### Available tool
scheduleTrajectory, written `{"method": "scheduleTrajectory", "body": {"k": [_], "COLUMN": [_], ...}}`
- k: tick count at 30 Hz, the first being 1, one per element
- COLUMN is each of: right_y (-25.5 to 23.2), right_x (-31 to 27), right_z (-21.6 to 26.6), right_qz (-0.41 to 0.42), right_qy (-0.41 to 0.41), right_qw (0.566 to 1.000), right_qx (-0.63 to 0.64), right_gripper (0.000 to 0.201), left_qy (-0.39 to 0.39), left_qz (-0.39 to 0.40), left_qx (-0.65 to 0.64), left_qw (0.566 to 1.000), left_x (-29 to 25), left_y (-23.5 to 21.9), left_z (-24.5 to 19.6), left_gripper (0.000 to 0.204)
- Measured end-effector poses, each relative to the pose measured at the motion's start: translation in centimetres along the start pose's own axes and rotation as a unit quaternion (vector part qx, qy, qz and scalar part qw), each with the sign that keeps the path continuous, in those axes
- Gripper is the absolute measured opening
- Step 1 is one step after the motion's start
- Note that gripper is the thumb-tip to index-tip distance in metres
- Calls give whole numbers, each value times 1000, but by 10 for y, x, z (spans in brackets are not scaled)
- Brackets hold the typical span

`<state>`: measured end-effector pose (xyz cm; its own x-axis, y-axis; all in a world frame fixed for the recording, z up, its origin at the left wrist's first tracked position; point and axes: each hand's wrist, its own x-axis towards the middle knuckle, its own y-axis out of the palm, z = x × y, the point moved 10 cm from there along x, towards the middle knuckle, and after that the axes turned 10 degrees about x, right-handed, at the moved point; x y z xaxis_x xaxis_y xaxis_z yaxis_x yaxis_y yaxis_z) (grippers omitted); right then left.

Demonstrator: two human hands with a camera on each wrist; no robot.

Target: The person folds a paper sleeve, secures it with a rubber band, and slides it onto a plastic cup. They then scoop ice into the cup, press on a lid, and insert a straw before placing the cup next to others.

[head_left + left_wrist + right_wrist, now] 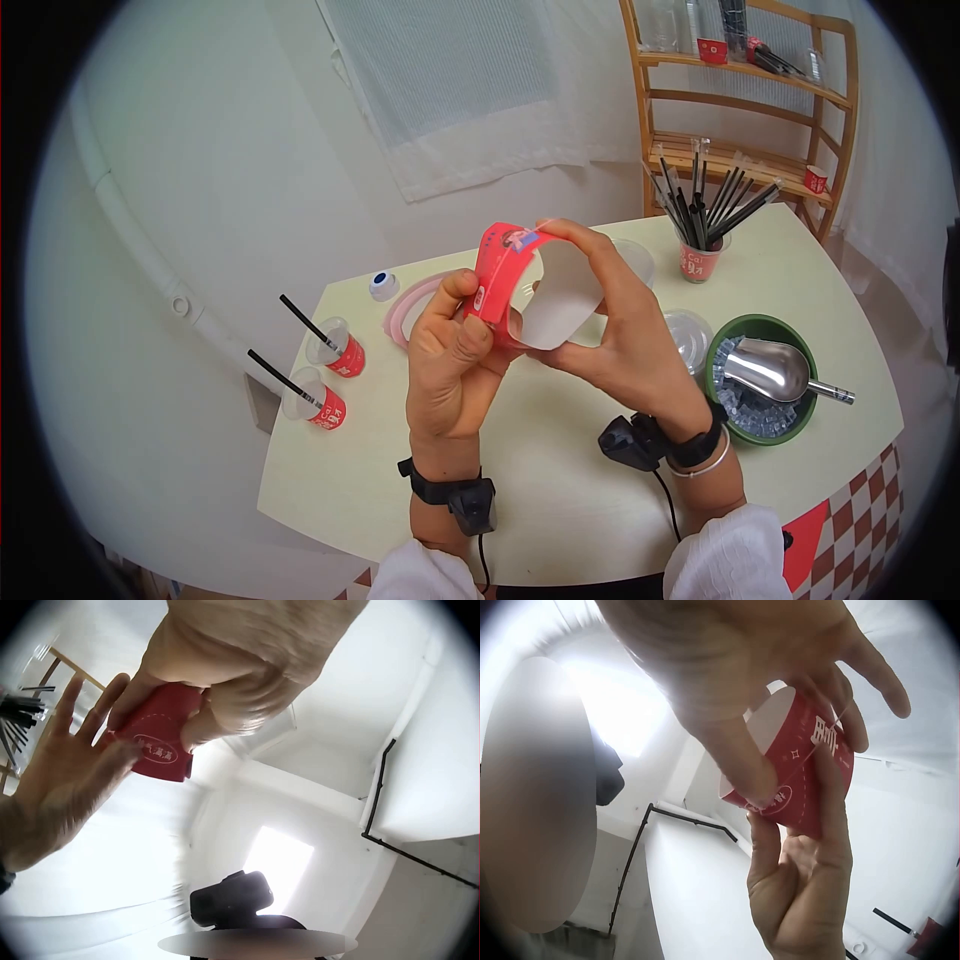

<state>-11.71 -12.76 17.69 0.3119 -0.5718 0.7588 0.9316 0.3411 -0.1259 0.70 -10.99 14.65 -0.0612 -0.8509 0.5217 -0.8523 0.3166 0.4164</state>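
Observation:
A red paper cup sleeve (500,265) is held up over the table, bowed into a loop with its white inside showing. My left hand (450,365) pinches it at the left end between thumb and fingers. On the other side my right hand (630,335) curves round the loop, index finger along the top edge and thumb at the bottom edge. White printing shows on the sleeve (799,761) in the right wrist view, with a thin pale strand across it. The left wrist view shows the sleeve (161,742) between both hands.
Two clear cups (347,360) with red sleeves and black straws stand at the left. At the right, a green bowl (765,432) holds ice and a metal scoop (770,370). Behind are a cup of black straws (700,262), a pink ring-shaped object (397,318) and a wooden shelf (745,95).

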Motion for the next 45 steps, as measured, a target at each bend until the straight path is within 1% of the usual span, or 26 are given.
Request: {"method": "scheduleTrajectory", "body": {"k": [1, 4, 7, 10, 11, 14, 16, 17, 19, 22, 23, 25, 27, 28, 29, 32, 33, 36, 39, 42, 45], "right_y": [-1, 2, 5, 5, 4, 2, -5, -5, -5, -12, -15, -23, -14, -11, -2, 8, 8, 8, 8, 9, 11], "right_x": [-1, -4, -6, -5, -5, -7, -9, -9, -10, -9, -8, -7, -5, -4, -5, -7, -7, -7, -8, -7, -8], "right_z": [4, -3, 3, 3, 3, 3, 2, 3, 5, 6, 3, -1, 19, 28, 32, 34, 35, 35, 33, 31, 33], "right_qz": [-26, -50, -42, -52, -55, -76, -101, -94, -80, -102, -102, -101, -75, -61, -19, -9, -10, 0, -7, -17, -21], "right_qy": [-23, 48, 11, 17, 14, 12, 20, 22, 27, -17, -17, -18, -59, -79, -98, -89, -95, -93, -92, -85, -84], "right_qw": [998, 997, 998, 991, 991, 990, 988, 989, 990, 992, 992, 992, 995, 995, 994, 992, 991, 992, 993, 994, 993], "right_qx": [-53, 43, 37, 119, 120, 120, 114, 114, 117, 77, 75, 70, 18, -8, -41, -93, -94, -86, -79, -73, -80], "right_gripper": [74, 69, 62, 54, 52, 46, 44, 45, 46, 43, 46, 53, 64, 69, 80, 80, 78, 74, 68, 64, 63], "left_qy": [-5, -13, -15, 13, 9, -4, -12, -15, -31, -37, -36, 15, 52, 64, 74, 70, 81, 107, 102, 100, 78], "left_qz": [4, 9, -31, -64, -64, -43, -57, -63, -77, -80, -79, -81, -79, -76, -72, -70, -139, -186, -132, -145, -148], "left_qx": [-45, -227, -331, -339, -337, -301, -272, -257, -261, -285, -297, -184, -46, 35, 115, 205, 256, 269, 329, 344, 335], "left_qw": [999, 974, 943, 939, 939, 953, 961, 964, 962, 954, 951, 980, 994, 994, 988, 974, 953, 939, 929, 922, 927], "left_x": [1, 1, 4, 1, 1, 0, 0, -1, 0, 1, 1, 0, -2, -3, -5, -8, -10, -10, -11, -11, -9], "left_y": [-1, -3, -4, -23, -20, -19, -22, -23, -26, -29, -30, -33, -29, -21, -13, 3, 4, 10, 10, 10, 15], "left_z": [3, 7, -3, -9, -9, -3, 0, 1, 6, 7, 6, -6, -15, -19, -21, -19, -23, -29, -30, -30, -29], "left_gripper": [38, 33, 33, 29, 24, 26, 27, 27, 28, 27, 26, 26, 26, 26, 27, 28, 33, 40, 51, 55, 55]}}
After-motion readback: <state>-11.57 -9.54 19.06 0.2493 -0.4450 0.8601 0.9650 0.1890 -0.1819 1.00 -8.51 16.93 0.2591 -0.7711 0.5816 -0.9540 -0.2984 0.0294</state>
